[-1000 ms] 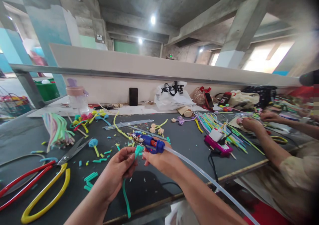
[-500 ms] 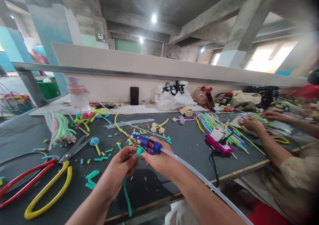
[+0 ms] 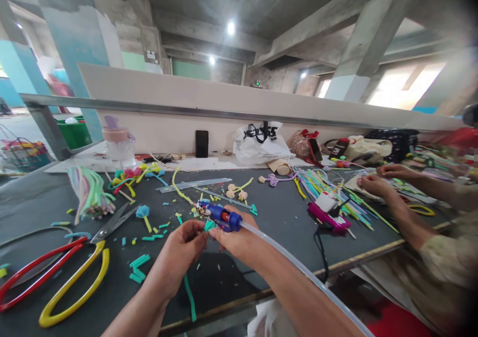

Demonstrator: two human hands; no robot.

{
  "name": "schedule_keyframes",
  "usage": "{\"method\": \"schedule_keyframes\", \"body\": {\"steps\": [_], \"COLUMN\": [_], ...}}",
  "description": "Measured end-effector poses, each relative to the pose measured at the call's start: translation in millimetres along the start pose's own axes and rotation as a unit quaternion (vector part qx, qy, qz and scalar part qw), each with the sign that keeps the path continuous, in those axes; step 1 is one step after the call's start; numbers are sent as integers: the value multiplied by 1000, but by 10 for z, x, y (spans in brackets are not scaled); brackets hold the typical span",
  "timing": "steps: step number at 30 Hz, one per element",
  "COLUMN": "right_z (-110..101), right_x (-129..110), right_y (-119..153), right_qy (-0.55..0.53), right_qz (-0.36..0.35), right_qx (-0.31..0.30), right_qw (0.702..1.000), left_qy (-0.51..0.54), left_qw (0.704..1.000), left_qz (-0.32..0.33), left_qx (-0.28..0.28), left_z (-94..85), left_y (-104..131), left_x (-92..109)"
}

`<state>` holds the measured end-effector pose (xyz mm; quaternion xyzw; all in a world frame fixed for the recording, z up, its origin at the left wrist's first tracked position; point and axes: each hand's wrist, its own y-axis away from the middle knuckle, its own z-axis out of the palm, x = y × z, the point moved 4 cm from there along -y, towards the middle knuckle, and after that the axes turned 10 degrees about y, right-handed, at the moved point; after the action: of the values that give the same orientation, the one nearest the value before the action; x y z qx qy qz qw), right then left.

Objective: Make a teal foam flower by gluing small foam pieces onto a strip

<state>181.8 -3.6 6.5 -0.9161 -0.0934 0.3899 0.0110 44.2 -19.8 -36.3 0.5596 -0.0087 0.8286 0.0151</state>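
My left hand (image 3: 185,246) is closed in a pinch on a small teal bundle (image 3: 209,225) that looks like folded chenille stem. A teal strand (image 3: 189,297) hangs below that hand toward the table's front edge. My right hand (image 3: 239,235) is wrapped around a blue hot glue gun (image 3: 216,212), its thumb and fingertips close against the teal bundle. A long clear glue stick (image 3: 284,255) runs from the gun's rear over my right forearm. The gun's nozzle points left and is crusted with glue and bits. The right fingers are partly hidden by the gun.
Large scissors (image 3: 100,247) with red and yellow handles lie open at left, near a blue flower piece (image 3: 142,211) and cut teal pieces (image 3: 139,267). A pastel stem bundle (image 3: 89,192) lies behind. Rightward are a magenta power strip (image 3: 330,220) and a co-worker's hands (image 3: 377,185).
My hands stay nearly in place, with the teal bundle turned slightly between the fingertips. The co-worker's hands at right have shifted a little leftward.
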Motion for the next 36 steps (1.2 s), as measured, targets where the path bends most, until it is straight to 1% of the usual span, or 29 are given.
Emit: {"method": "schedule_keyframes", "body": {"steps": [2,4,7,12,17,21,24,30,33,36], "right_z": [-20,-60,-103,-79,-43,-54,-72,-86,-92,-93], "right_x": [19,39,59,40,57,30,-1,-37,-29,-10], "right_y": [-8,-17,-18,13,13,3,2,13,7,-4], "right_qy": [-39,-62,-64,-44,-7,18,25,44,44,53], "right_qz": [3,2,18,20,-15,-59,-77,-101,-102,-98], "right_qx": [-9,5,21,16,47,65,77,73,68,68], "right_qw": [999,998,998,999,999,996,994,991,991,991], "left_qy": [-8,-8,-3,0,-7,-28,-53,-98,-101,-96], "left_qw": [1000,1000,1000,1000,1000,999,998,993,992,992], "left_qz": [0,-7,-13,-4,-5,17,35,61,77,76], "left_qx": [-2,-1,4,-9,-7,-7,-5,-12,-20,-20], "left_z": [-1,3,14,31,13,21,26,22,25,23], "left_y": [8,18,27,23,40,43,34,26,15,6], "left_x": [18,32,46,46,29,60,83,74,69,64]}}
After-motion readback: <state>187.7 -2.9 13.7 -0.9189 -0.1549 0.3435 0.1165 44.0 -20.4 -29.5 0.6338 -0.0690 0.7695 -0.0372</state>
